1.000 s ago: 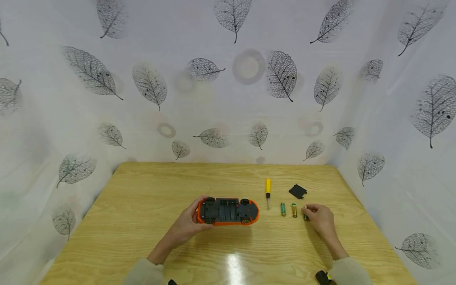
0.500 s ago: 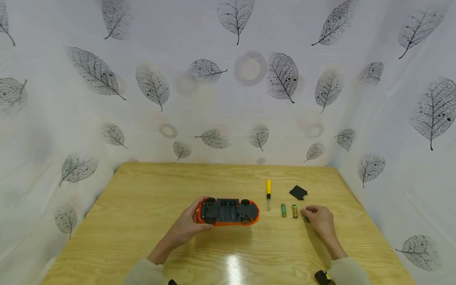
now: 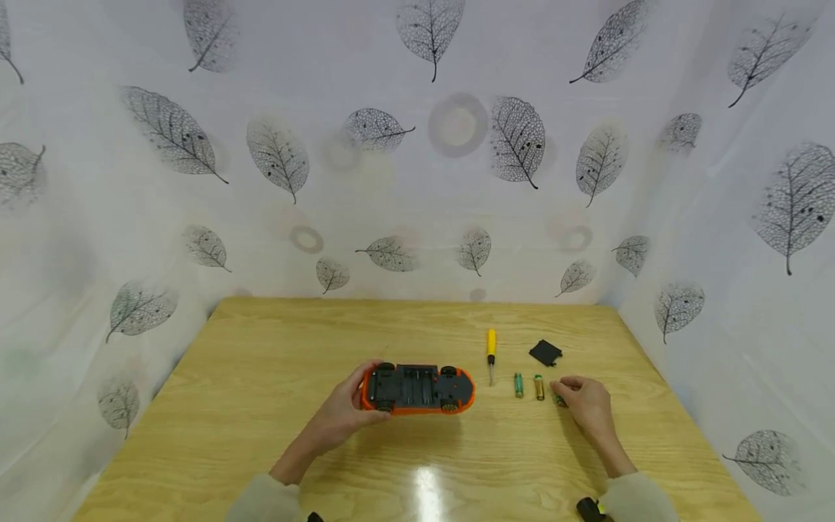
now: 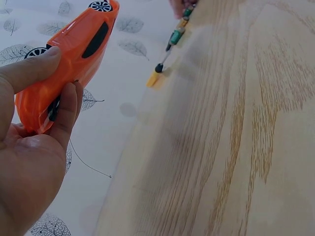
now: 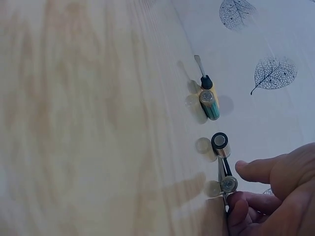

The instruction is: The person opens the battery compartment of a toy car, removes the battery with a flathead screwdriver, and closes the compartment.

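Observation:
My left hand grips an orange toy car by one end above the table. Its black underside faces up in the head view, showing an open battery compartment. The left wrist view shows the thumb and fingers around the car's body. Over at the right, my right hand is at a small battery on the table. Its fingers are curled against that battery's side in the right wrist view, with the thumb close on the other side. A gold battery and a green battery lie in a row to its left.
A yellow-handled screwdriver lies left of the batteries. Behind them is a black battery cover. The wooden table meets a white leaf-patterned curtain at the back and sides.
The right hand stays beside the rightmost battery, whose visible part has shifted slightly under the fingers. The left hand and the toy car hold still. The head view moves a little.

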A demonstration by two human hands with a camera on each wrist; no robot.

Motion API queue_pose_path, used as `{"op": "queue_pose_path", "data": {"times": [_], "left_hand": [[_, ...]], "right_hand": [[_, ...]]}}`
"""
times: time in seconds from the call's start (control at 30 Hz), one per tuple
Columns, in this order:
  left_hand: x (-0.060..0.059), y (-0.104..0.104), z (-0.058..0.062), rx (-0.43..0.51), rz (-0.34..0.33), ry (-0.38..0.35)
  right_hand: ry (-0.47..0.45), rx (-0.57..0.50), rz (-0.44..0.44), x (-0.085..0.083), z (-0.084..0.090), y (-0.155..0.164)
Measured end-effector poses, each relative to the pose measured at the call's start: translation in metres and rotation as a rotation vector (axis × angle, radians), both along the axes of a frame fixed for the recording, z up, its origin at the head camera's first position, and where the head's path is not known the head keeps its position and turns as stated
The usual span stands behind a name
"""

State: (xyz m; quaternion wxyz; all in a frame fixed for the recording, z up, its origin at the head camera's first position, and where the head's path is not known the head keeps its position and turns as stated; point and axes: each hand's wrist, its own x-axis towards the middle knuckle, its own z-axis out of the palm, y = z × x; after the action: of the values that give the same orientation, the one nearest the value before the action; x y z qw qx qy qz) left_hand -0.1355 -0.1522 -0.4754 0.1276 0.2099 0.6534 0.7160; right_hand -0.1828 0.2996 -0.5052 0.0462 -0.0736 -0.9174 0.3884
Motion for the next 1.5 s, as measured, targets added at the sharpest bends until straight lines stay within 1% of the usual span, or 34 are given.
{"op": "queue_pose_path", "data": {"times": [0.17, 0.47, 0.57, 0.67, 0.8, 0.97, 1.03, 1.13, 1.33, 1.5], "left_hand": [[0.000, -0.001, -0.001, 0.000, 0.002, 0.000], [0.000, -0.003, -0.003, -0.007, 0.004, 0.006], [0.000, -0.003, -0.004, 0.000, -0.001, 0.017], [-0.001, -0.003, -0.004, 0.000, -0.001, 0.026], [0.000, -0.003, -0.003, -0.002, 0.003, 0.022], [0.000, -0.003, -0.003, 0.004, 0.006, 0.015], [0.000, -0.003, -0.004, 0.010, 0.003, 0.017], [0.000, -0.003, -0.004, 0.015, 0.000, 0.013], [0.000, -0.003, -0.004, 0.018, -0.001, 0.005], [0.000, -0.003, -0.004, 0.027, -0.004, 0.006]], "right_hand": [[-0.023, -0.029, 0.001, 0.002, 0.005, -0.001], [-0.083, -0.152, 0.018, 0.002, 0.009, 0.005], [-0.085, -0.180, 0.014, 0.000, 0.011, 0.009], [-0.070, -0.158, 0.008, -0.003, 0.015, 0.013], [-0.048, -0.094, 0.017, -0.008, 0.018, 0.019], [-0.024, -0.102, 0.020, -0.020, 0.020, 0.021], [-0.014, -0.090, 0.029, -0.025, 0.020, 0.022], [-0.011, -0.056, 0.066, -0.033, 0.018, 0.025], [-0.036, 0.029, 0.145, -0.048, 0.011, 0.031], [-0.032, 0.068, 0.210, -0.060, 0.007, 0.034]]}}
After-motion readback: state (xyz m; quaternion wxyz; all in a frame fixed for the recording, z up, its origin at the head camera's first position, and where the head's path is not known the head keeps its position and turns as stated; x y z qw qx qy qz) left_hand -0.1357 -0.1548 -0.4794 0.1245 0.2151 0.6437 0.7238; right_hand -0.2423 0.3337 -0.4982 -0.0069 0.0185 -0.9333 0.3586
